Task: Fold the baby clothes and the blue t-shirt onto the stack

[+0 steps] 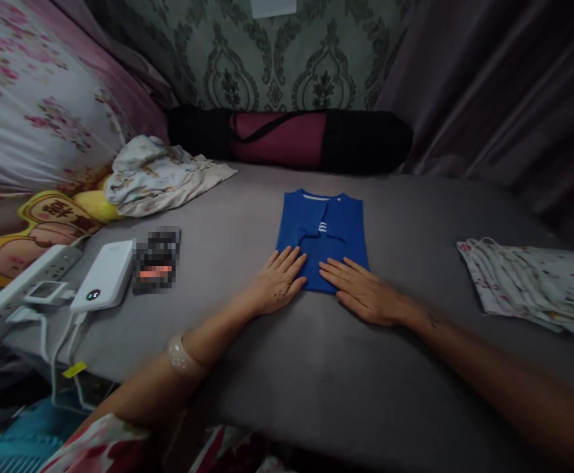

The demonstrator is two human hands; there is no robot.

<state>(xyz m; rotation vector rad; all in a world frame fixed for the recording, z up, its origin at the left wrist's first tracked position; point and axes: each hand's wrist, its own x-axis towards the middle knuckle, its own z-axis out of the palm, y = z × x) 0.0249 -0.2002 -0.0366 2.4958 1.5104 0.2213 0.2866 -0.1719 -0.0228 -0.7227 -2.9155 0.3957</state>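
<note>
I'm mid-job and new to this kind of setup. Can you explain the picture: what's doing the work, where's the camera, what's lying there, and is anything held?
There is no machine here: a person works with two bare hands. The single camera sits on their head, looking forward and down. The left hand and right hand press flat on the lower part of a folded blue shirt; neither grips anything. The shirt lies on a grey sheet. To the left are a white device with a cable and a crumpled printed cloth; to the right, folded printed fabric. A long black-and-maroon bag lies at the back.
</note>
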